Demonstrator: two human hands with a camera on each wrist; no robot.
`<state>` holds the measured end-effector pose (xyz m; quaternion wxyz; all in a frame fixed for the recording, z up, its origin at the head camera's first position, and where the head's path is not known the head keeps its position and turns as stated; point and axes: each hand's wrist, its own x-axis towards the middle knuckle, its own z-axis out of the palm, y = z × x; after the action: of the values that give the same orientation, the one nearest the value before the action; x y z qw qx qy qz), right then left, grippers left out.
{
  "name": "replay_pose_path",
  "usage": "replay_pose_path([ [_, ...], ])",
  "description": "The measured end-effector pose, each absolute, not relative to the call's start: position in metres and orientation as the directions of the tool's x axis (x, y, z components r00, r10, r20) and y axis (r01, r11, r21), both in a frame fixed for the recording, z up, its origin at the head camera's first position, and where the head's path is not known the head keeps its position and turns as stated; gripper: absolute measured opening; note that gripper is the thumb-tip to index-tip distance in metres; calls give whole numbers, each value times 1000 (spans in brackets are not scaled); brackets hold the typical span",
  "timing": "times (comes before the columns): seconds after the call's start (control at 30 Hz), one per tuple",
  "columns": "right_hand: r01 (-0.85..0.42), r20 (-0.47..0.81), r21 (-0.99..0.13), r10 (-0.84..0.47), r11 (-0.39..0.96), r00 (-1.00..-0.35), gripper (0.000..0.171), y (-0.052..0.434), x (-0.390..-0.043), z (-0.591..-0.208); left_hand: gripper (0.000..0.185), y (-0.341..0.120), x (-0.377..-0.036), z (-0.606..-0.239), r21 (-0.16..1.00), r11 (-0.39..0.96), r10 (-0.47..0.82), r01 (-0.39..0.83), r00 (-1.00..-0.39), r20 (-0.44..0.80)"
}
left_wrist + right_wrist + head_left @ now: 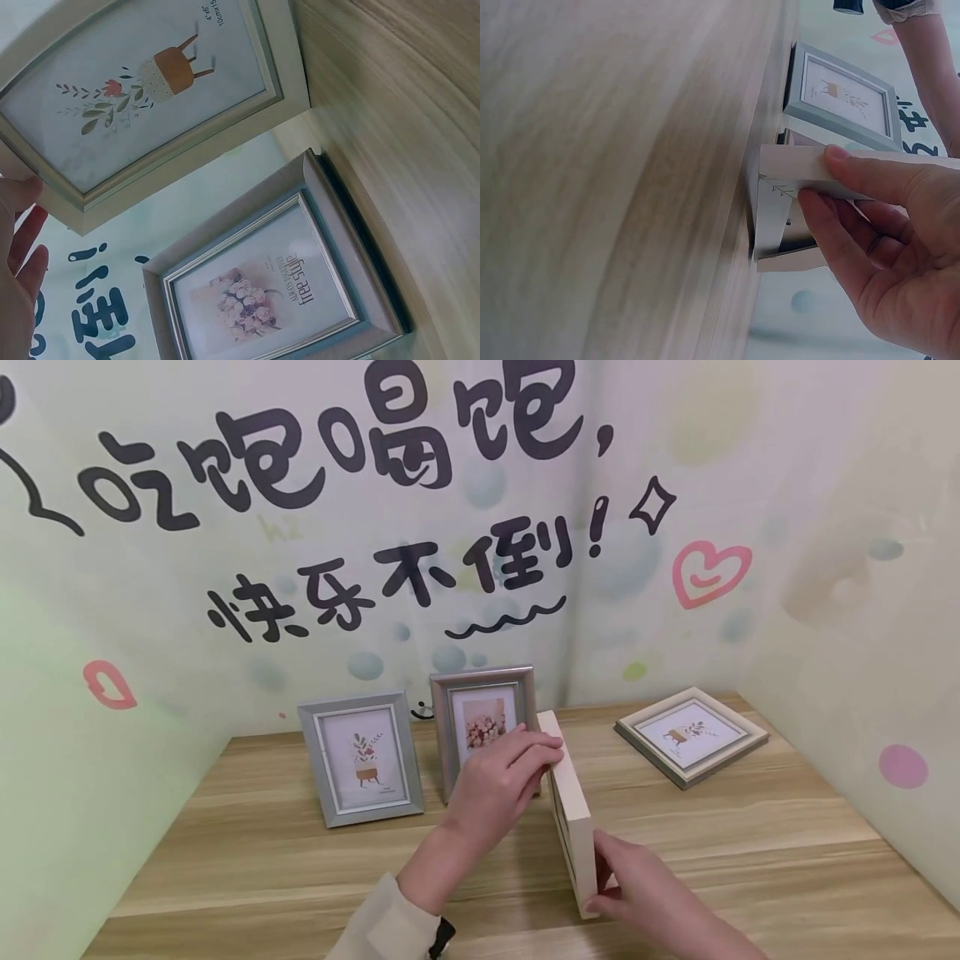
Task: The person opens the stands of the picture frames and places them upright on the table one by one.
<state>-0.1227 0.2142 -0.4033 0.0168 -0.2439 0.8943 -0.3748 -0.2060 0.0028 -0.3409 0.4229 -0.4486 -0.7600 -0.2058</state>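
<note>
A cream picture frame (573,814) stands upright on its edge, turned nearly edge-on in the head view. Its front, with a potted-plant print (169,75), shows in the left wrist view. My left hand (491,785) grips the frame's upper far edge, fingertips over the top. Lower down, my right hand (645,881) pinches the near edge between thumb and fingers. In the right wrist view the thumb (870,174) lies on the cream edge and the fingers reach behind the frame. Part of the back is hidden by the hand.
Left on the wooden table (247,860) stands a blue-grey picture frame (412,777). Just behind my left hand is a pinkish-brown frame (442,743) with a flower print. Another cream frame (645,710) lies face up at back right. Printed walls (847,635) enclose the table.
</note>
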Motion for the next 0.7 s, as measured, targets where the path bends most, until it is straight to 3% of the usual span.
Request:
replay_pose_path([
  [0.53, -430, 127, -709, -498, 559, -858, 20, 223, -126, -395, 16, 3, -206, -342, -101, 496, 507, 862, -193, 840],
  [0.7, -404, 163, -658, -404, 635, -900, 21, 226, -135, -370, 15, 2, -207, -341, -105, 498, 508, 861, -191, 840],
])
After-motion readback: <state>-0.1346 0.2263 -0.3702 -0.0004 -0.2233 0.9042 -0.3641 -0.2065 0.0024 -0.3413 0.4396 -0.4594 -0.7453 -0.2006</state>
